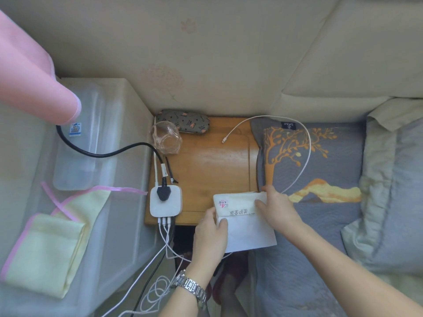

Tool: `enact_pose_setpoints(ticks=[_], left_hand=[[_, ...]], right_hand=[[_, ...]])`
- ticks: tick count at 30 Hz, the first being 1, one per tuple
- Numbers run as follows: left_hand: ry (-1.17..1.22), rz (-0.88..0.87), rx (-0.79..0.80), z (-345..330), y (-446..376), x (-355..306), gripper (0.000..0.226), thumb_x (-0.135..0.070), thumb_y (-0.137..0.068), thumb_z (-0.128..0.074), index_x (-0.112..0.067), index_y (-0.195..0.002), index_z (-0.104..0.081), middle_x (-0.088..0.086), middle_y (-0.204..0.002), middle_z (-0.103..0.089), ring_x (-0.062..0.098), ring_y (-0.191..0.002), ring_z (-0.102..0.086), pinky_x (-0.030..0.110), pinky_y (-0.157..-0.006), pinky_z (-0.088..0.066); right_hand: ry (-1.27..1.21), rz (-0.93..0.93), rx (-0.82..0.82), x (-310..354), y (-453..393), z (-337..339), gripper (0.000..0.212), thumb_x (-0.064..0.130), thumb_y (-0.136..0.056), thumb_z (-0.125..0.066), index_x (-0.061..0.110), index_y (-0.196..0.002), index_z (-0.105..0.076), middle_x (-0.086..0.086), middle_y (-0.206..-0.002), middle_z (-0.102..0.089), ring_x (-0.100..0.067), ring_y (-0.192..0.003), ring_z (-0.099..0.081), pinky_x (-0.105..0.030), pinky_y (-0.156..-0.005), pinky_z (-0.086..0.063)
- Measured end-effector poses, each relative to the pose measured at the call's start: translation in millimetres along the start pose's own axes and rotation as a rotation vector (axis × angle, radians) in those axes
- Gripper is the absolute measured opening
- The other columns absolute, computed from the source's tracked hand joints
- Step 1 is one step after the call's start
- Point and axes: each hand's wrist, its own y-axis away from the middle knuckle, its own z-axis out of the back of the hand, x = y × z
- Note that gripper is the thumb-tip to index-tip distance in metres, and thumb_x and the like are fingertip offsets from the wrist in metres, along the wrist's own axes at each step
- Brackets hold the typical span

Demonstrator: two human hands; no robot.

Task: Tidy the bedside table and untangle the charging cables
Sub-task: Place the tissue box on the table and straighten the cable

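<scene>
Two broad soft surfaces flank our small wooden worktop [206, 170]: on the right the bed with a quilted grey pillow [320, 161] stitched with an orange tree, on the left a translucent plastic storage box [96, 138] carrying a folded yellow cloth [48, 248] edged in pink. The worktop is smooth, honey-coloured, with square edges; its middle lies bare, and the pillow's corner overlaps its right edge.

At the near edge we hold a soft white tissue pack [240, 209] printed with red characters. Our left hand [209, 243] pinches a white tissue sheet [249, 234] at the pack's near-left corner, fingers curled together; our right hand [277, 209] presses down on the pack's right end, fingers closed over it.

A rounded white charger hub [166, 201] sits on the near-left corner, a black plug in its top, with thin white cables [160, 291] dropping off the near edge into loose loops by the floor. One white charging cable [302, 161] arcs over the pillow, its free tip lying on the far worktop. A faceted clear glass [167, 139] stands at far left, just beside a grey patterned fabric pouch [185, 121] against the wall.
</scene>
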Motion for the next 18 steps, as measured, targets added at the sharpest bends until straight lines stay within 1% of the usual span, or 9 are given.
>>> enact_pose_setpoints(ticks=[2, 4, 7, 9, 12, 14, 15, 17, 18], left_hand=[[0.010, 0.008, -0.010, 0.1, -1.4, -3.4, 0.038, -0.020, -0.091, -0.046, -0.021, -0.130, -0.049, -0.001, -0.124, -0.060, 0.015, -0.109, -0.056, 0.032, -0.089, -0.047], [-0.001, 0.001, -0.027, 2.3, -2.9, -6.6, 0.040, -0.021, -0.092, -0.046, -0.021, -0.131, -0.048, -0.002, -0.124, -0.060, 0.015, -0.110, -0.056, 0.031, -0.087, -0.047], [-0.004, -0.029, -0.062, 9.0, -6.3, -11.6, 0.039, -0.020, -0.092, -0.046, -0.021, -0.131, -0.048, -0.003, -0.125, -0.060, 0.016, -0.111, -0.056, 0.031, -0.089, -0.046], [0.019, -0.052, -0.072, 15.2, -10.0, -16.2, 0.038, -0.019, -0.092, -0.046, -0.022, -0.130, -0.049, -0.004, -0.124, -0.060, 0.014, -0.110, -0.056, 0.029, -0.086, -0.046], [0.030, -0.080, -0.089, 26.2, -22.2, -26.9, 0.038, -0.019, -0.093, -0.045, -0.023, -0.130, -0.049, -0.005, -0.123, -0.060, 0.012, -0.104, -0.056, 0.024, -0.077, -0.043], [0.017, -0.099, -0.108, 34.4, -34.0, -37.0, 0.037, -0.020, -0.093, -0.044, -0.022, -0.129, -0.049, -0.003, -0.123, -0.060, 0.013, -0.102, -0.056, 0.027, -0.078, -0.044], [0.006, -0.109, -0.118, 38.5, -40.0, -42.5, 0.037, -0.020, -0.093, -0.044, -0.021, -0.130, -0.049, -0.002, -0.123, -0.060, 0.015, -0.104, -0.056, 0.030, -0.080, -0.045], [-0.020, -0.125, -0.136, 46.4, -53.0, -53.5, 0.039, -0.019, -0.093, -0.043, -0.018, -0.132, -0.047, 0.002, -0.126, -0.059, 0.020, -0.110, -0.055, 0.033, -0.083, -0.045], [-0.027, -0.129, -0.142, 50.2, -59.3, -58.5, 0.040, -0.020, -0.093, -0.043, -0.017, -0.133, -0.047, 0.003, -0.127, -0.059, 0.021, -0.111, -0.055, 0.032, -0.082, -0.044]], right_hand=[[-0.032, -0.012, -0.016, 1.8, 1.6, -3.3, 0.030, 0.017, -0.093, -0.049, 0.005, -0.120, -0.044, -0.026, -0.108, -0.061, -0.043, -0.098, -0.057, -0.041, -0.074, -0.045], [-0.051, -0.015, -0.025, 5.1, 1.9, -4.1, 0.032, 0.017, -0.094, -0.048, 0.005, -0.123, -0.042, -0.026, -0.109, -0.060, -0.043, -0.098, -0.057, -0.038, -0.069, -0.041], [-0.075, -0.003, -0.031, 14.5, 0.0, -0.5, 0.037, 0.018, -0.094, -0.047, 0.007, -0.128, -0.040, -0.026, -0.112, -0.059, -0.043, -0.100, -0.057, -0.038, -0.070, -0.041], [-0.080, 0.011, -0.044, 23.6, -4.6, 4.2, 0.039, 0.018, -0.094, -0.046, 0.008, -0.130, -0.039, -0.025, -0.115, -0.058, -0.043, -0.102, -0.055, -0.038, -0.071, -0.039], [-0.091, 0.035, -0.059, 38.7, -17.0, 12.1, 0.042, 0.020, -0.094, -0.046, 0.010, -0.133, -0.036, -0.023, -0.119, -0.057, -0.043, -0.106, -0.053, -0.038, -0.072, -0.037], [-0.101, 0.051, -0.066, 49.9, -27.8, 18.1, 0.045, 0.021, -0.094, -0.046, 0.011, -0.137, -0.034, -0.024, -0.122, -0.056, -0.043, -0.108, -0.052, -0.040, -0.075, -0.041], [-0.105, 0.056, -0.068, 55.7, -33.6, 21.0, 0.046, 0.021, -0.094, -0.046, 0.011, -0.137, -0.034, -0.025, -0.124, -0.054, -0.044, -0.110, -0.052, -0.042, -0.080, -0.043], [-0.111, 0.071, -0.079, 66.5, -45.9, 26.0, 0.044, 0.020, -0.094, -0.047, 0.009, -0.135, -0.036, -0.026, -0.126, -0.053, -0.045, -0.112, -0.051, -0.045, -0.086, -0.045], [-0.111, 0.079, -0.086, 71.0, -52.0, 28.3, 0.042, 0.020, -0.094, -0.047, 0.008, -0.132, -0.037, -0.026, -0.125, -0.054, -0.046, -0.112, -0.052, -0.046, -0.087, -0.045]])
